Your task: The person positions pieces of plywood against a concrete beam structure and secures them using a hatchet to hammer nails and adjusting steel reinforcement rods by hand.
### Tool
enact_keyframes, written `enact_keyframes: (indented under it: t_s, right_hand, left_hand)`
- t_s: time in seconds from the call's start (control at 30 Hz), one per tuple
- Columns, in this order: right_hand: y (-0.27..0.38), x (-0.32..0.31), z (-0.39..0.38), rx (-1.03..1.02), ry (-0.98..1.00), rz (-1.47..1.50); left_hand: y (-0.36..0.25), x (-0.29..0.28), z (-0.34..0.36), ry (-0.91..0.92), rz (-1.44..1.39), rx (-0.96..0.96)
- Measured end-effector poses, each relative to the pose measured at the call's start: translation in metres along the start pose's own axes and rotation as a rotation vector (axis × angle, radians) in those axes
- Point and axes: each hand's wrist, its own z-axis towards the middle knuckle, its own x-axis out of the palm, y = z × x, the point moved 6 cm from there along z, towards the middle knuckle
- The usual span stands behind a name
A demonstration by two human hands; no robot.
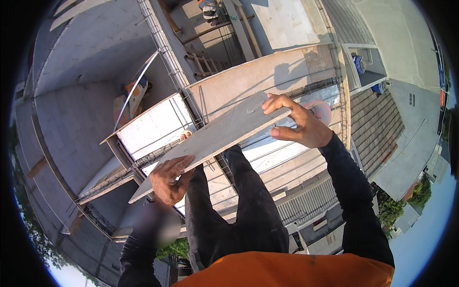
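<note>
- Tan panel (244, 83), beyond the right fingers (277, 101); white panel (155, 125), beyond the left fingers (174, 165);
- Grey board (217, 126), between the two sets of fingers, held above the legs (256, 196); its long axis slants from the left fingers away and rightward to the right fingers; its broad face is turned up, its pale cut edge toward the body;
- Progress, as I judge it: the lift is done, with a hold near each end; laying the board down is not yet done; whether its left end rests on anything, I cannot tell;
- Right hand (306, 125), grasping the board's far end; fingers over the face, thumb by the near edge;
- Left hand (167, 184), grasping the board near its other end; fingers bent over the near edge.
</note>
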Motion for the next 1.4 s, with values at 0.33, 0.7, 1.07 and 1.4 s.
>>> enact_keyframes:
  t_s: [0.33,0.7,1.07,1.4]
  right_hand:
    - [-0.047,-0.030,-0.001,0.136,-0.169,0.359]
    - [-0.185,-0.020,0.100,0.190,-0.187,0.289]
    - [-0.305,0.045,0.197,0.087,-0.201,0.261]
    - [-0.311,0.052,0.245,-0.168,-0.296,0.465]
  left_hand:
    - [0.009,0.015,0.064,0.069,-0.010,0.048]
    - [0.131,0.050,0.146,0.163,0.363,0.014]
    - [0.288,0.097,0.155,0.162,0.328,0.009]
    - [0.291,0.106,0.162,0.083,0.280,0.041]
